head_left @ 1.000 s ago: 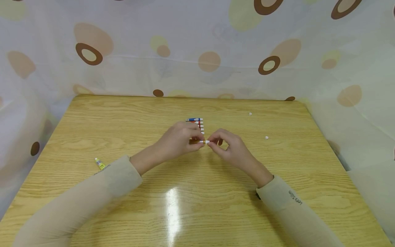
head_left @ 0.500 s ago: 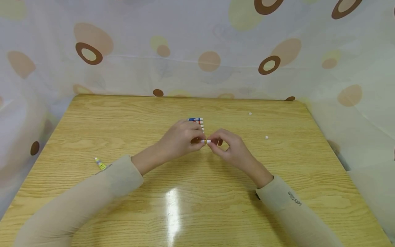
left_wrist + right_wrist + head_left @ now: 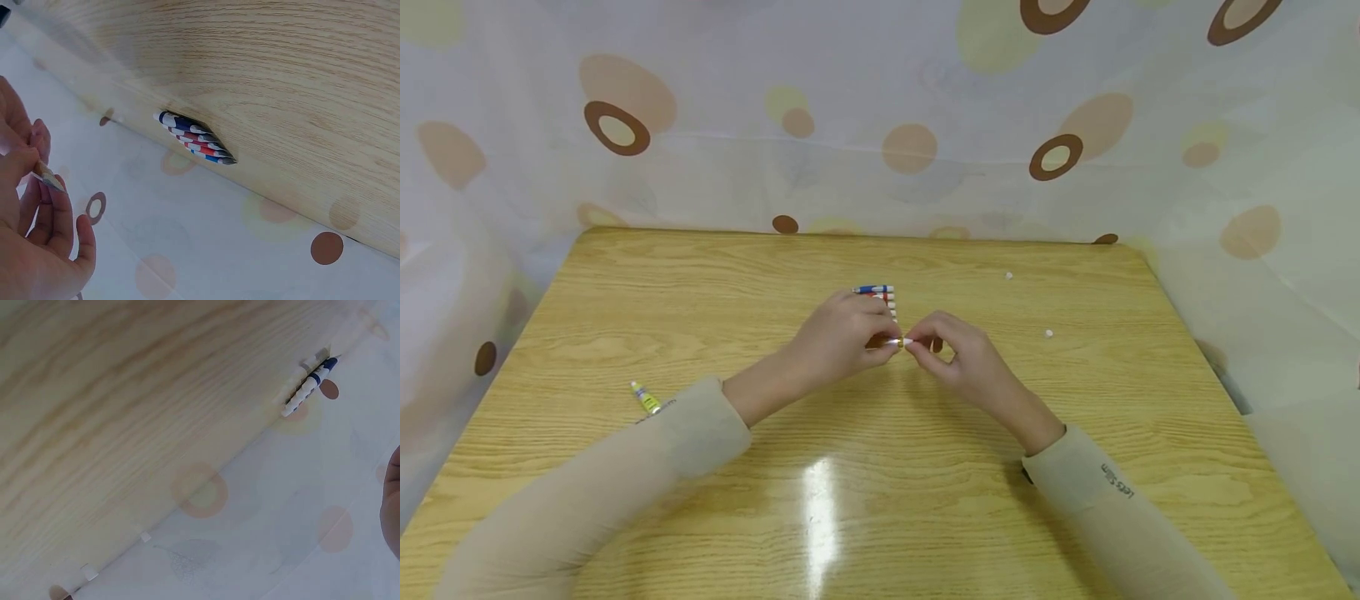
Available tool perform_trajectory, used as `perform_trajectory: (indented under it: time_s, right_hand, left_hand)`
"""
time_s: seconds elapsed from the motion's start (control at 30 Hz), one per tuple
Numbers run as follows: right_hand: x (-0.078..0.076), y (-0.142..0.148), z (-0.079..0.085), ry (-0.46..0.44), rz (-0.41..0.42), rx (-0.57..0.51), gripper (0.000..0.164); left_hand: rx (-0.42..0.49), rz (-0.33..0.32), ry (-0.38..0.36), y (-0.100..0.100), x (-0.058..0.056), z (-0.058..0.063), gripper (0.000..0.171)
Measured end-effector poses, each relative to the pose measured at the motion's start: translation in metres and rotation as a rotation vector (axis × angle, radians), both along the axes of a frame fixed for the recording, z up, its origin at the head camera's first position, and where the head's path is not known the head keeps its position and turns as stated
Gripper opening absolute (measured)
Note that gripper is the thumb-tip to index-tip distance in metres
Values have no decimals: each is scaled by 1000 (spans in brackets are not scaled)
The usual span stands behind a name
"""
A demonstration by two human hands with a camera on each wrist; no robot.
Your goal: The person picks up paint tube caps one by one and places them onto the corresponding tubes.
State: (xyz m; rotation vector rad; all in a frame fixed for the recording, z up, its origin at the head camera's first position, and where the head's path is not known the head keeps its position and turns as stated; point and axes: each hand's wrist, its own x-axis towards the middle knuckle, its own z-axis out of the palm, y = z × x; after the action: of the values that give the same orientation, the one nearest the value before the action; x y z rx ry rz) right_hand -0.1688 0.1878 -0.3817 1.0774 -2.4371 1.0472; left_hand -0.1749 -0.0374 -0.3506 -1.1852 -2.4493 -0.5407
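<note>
My left hand (image 3: 838,337) pinches a small ochre paint tube (image 3: 900,342) with a gold band, held level above the table. Thumb and fingertips of my right hand (image 3: 958,357) pinch the tube's white tip from the other side; whether a cap is on it is hidden. In the left wrist view, the flat end of this paint tube (image 3: 47,175) sticks out from the left fingers. Just behind my left hand lies a row of several paint tubes (image 3: 874,290), blue and red among them, white caps to the right; the hand covers part of the row.
A yellow paint tube (image 3: 643,397) lies to the left, beside my left sleeve (image 3: 700,425). Two tiny white pieces (image 3: 1009,275) sit apart on the right side of the wooden table (image 3: 1075,517). A patterned curtain (image 3: 850,183) hangs behind and beside the table.
The held tube has shifted very slightly to the right with my left hand, and its white end looks a little different between my right fingertips. The other things have stayed put.
</note>
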Motion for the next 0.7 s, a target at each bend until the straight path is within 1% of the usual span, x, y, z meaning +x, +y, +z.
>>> perform_trajectory:
  time_s: [0.1,0.2,0.23,0.3,0.37,0.47,0.6,0.7]
  right_hand:
    - [0,1,-1,-32,-18,1,5]
    - [0,1,-2,-72,-33,-15,6]
    - [0,1,-3,-89,-39,-21,5]
    - [0,1,-3,-118,-54,-26,6]
    - [0,1,-3,-153,-70,-24,5]
    - [0,2,-2,-171,-80,-2,4]
    - [-3,8,0,-161,-98,29,7]
    - [-5,15,3,-146,-124,39,10]
  left_hand:
    - [-16,8,68,2,-1,-2,2]
    - [-22,9,122,4,-1,-5,2]
    - [-23,9,136,4,-1,-5,3]
    - [-23,11,140,5,-2,-6,4]
    - [-22,18,114,5,-2,-6,3]
    - [-24,37,47,5,-3,-7,3]
    - [-33,56,-28,6,-7,-10,4]
    - [-40,69,-63,5,-11,-13,3]
